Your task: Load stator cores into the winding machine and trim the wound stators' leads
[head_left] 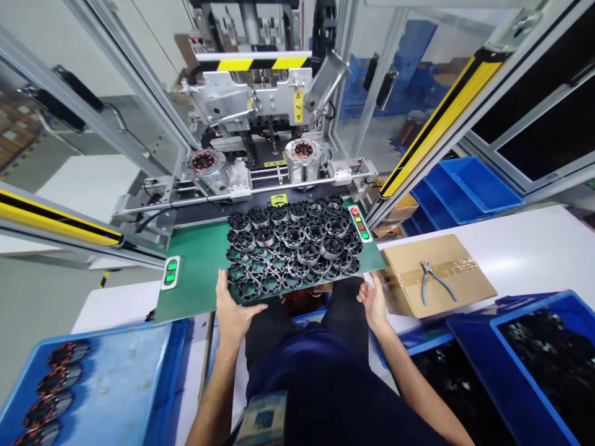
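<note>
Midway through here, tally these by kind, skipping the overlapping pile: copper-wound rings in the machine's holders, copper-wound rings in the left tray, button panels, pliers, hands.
Copper-wound rings in holders: 2
Copper-wound rings in view in the left tray, lowest cut off by the frame: 4
Button panels: 2
Pliers: 1
Hands: 2
Total: 11

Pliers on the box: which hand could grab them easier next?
Probably the right hand: it's beside the cardboard box with the pliers. The left hand is farther, by the black rings.

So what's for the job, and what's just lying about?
Probably for the job:
black rings, near the left hand and right hand
green tabletop under the rings

Probably just lying about:
pliers
cardboard box under the pliers
</note>
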`<state>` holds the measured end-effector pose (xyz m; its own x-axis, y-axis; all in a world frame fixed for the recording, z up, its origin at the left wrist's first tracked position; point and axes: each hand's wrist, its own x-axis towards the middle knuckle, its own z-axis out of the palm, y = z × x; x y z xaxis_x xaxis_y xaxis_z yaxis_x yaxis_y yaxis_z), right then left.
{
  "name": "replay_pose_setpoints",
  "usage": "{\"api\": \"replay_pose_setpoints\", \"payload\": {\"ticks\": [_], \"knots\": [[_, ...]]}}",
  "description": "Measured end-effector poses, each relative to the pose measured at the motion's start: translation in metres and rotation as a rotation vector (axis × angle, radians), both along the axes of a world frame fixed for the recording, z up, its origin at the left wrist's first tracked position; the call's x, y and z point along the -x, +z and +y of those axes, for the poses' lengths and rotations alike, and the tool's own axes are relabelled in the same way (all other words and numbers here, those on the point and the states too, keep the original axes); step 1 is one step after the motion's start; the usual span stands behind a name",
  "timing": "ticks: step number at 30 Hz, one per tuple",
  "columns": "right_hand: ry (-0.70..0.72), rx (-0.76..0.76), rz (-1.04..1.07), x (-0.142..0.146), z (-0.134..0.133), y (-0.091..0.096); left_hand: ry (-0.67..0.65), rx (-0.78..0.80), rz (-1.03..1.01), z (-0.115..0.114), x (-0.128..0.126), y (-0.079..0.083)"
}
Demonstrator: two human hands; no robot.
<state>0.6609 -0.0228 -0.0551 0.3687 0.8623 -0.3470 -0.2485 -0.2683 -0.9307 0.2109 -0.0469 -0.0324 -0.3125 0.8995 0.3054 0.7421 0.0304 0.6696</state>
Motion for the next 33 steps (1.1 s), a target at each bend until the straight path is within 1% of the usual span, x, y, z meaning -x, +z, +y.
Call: {"api": "replay_pose_setpoints", "payload": {"ticks": [2, 4, 6, 7, 8, 10, 12, 14, 16, 18, 20, 22, 23, 24, 25, 26, 27, 28, 29, 30, 31, 33], "knots": [[-0.021, 0.059, -0.014, 0.006, -0.023, 0.005, -0.047, -0.007, 0.037, -0.002, 0.010, 0.008], [-0.049, 0.091, -0.049, 0.006, -0.040, 0.010, -0.073, -0.002, 0.067, -0.003, 0.019, 0.015], [-0.074, 0.087, -0.141, -0.004, -0.047, 0.015, -0.088, -0.009, 0.053, -0.003, 0.024, 0.019], [-0.081, 0.072, -0.228, -0.013, -0.046, 0.019, -0.091, -0.015, 0.036, -0.003, 0.025, 0.019], [-0.088, 0.053, -0.341, -0.025, -0.044, 0.022, -0.089, -0.021, 0.021, -0.004, 0.025, 0.017], [-0.107, 0.009, -0.632, -0.054, -0.032, 0.030, -0.077, -0.028, 0.005, -0.004, 0.024, 0.014], [-0.161, -0.011, -0.922, -0.087, -0.017, 0.037, -0.063, -0.028, 0.006, -0.005, 0.021, 0.011], [-0.230, 0.032, -1.147, -0.115, -0.003, 0.041, -0.062, -0.018, 0.016, -0.003, 0.020, 0.012], [-0.272, 0.151, -1.258, -0.133, 0.008, 0.042, -0.082, -0.007, 0.035, -0.001, 0.019, 0.017], [-0.295, 0.282, -1.273, -0.141, 0.015, 0.040, -0.123, -0.011, 0.050, 0.000, 0.020, 0.022], [-0.310, 0.355, -1.256, -0.142, 0.017, 0.036, -0.150, -0.042, 0.052, -0.006, 0.020, 0.024], [-0.324, 0.368, -1.258, -0.142, 0.016, 0.032, -0.111, -0.107, 0.061, -0.024, 0.020, 0.017], [-0.334, 0.361, -1.270, -0.142, 0.014, 0.030, -0.068, -0.148, 0.079, -0.036, 0.021, 0.010], [-0.348, 0.356, -1.287, -0.143, 0.011, 0.028, -0.014, -0.194, 0.100, -0.050, 0.022, 0.000], [-0.364, 0.357, -1.306, -0.144, 0.009, 0.027, 0.002, -0.235, 0.124, -0.065, 0.024, -0.012], [-0.375, 0.367, -1.323, -0.146, 0.007, 0.025, -0.018, -0.261, 0.173, -0.078, 0.027, -0.025], [-0.374, 0.383, -1.337, -0.149, 0.004, 0.024, -0.027, -0.249, 0.191, -0.087, 0.031, -0.037], [-0.358, 0.399, -1.344, -0.151, 0.003, 0.023, -0.027, -0.202, 0.197, -0.093, 0.036, -0.048], [-0.327, 0.409, -1.341, -0.154, 0.002, 0.023, 0.004, -0.135, 0.197, -0.094, 0.043, -0.057], [-0.289, 0.410, -1.330, -0.156, 0.001, 0.022, 0.042, -0.063, 0.188, -0.091, 0.050, -0.062], [-0.260, 0.405, -1.313, -0.157, 0.000, 0.022, 0.080, 0.001, 0.179, -0.082, 0.057, -0.065], [-0.248, 0.405, -1.269, -0.159, 0.000, 0.023, 0.111, 0.081, 0.162, -0.056, 0.072, -0.059]]}}
